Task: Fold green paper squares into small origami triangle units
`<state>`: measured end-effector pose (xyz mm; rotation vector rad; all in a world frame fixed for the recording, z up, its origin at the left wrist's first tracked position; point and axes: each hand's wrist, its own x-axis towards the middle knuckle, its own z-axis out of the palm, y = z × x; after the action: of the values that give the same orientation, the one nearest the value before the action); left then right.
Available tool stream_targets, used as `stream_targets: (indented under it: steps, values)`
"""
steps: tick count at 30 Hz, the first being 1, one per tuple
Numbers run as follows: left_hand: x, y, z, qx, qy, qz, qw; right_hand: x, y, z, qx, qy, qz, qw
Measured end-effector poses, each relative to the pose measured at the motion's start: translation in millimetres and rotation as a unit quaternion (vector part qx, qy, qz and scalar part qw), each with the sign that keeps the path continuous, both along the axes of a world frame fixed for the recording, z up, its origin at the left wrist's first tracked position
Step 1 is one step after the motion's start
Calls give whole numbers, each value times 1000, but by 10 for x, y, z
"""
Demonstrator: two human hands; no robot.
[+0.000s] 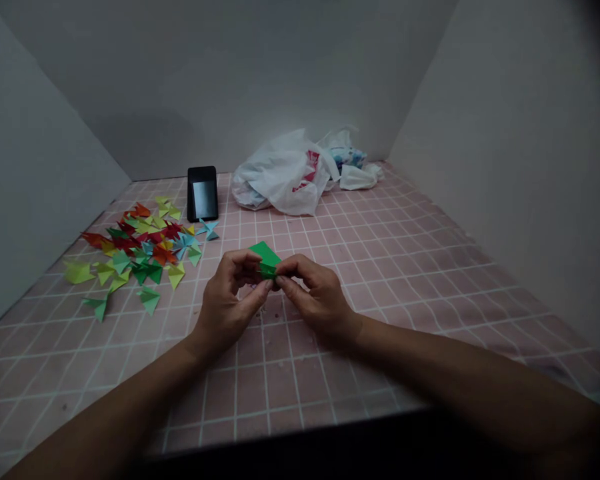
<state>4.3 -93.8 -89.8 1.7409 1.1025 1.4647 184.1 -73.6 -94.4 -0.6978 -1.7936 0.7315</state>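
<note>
A piece of green paper point(265, 254), partly folded, is pinched between both hands just above the table. My left hand point(227, 293) grips its left side, with thumb and fingers closed at the lower edge. On the other side my right hand point(320, 293) holds the lower right corner between thumb and forefinger. The fingertips of the two hands nearly meet, and they hide part of the lower fold. To the left lies a spread of small folded paper butterflies point(147, 270) in green, yellow, red, orange and light blue.
A black phone point(203, 193) lies behind the paper pieces. At the back rests a crumpled white plastic bag point(285, 173), with a smaller white and blue packet point(349, 157) beside it. A pink checked cloth point(405, 267) covers the table, and pale walls enclose three sides.
</note>
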Motion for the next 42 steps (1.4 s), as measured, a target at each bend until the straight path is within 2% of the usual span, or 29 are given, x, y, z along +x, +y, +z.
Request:
stream_targets:
  steps: [9, 16, 22, 28, 33, 35, 40, 42]
  values:
    - [-27, 13, 96, 76, 110, 10, 991, -30, 3, -57, -27, 94, 37, 995]
    - [-51, 6, 124, 183, 169, 30, 968, -2, 5, -12, -25, 49, 32, 998]
    - [-55, -10, 123, 156, 171, 27, 972, -13, 4, 5, -22, 87, 41, 995]
    - [-69, 0, 124, 212, 207, 44, 954, 8, 7, 25, 22, 37, 15, 999]
    - [-72, -2, 134, 227, 225, 36, 947, 11, 14, 19, 51, 39, 11, 998]
    - [-74, -19, 153, 209, 207, 20, 956, 6, 11, 10, 54, 46, 12, 997]
    - [-89, -31, 151, 47, 71, -10, 996, -5, -7, 8, 18, 45, 24, 999]
    - [-90, -7, 117, 26, 27, -15, 999, -5, -9, 18, 18, 47, 36, 998]
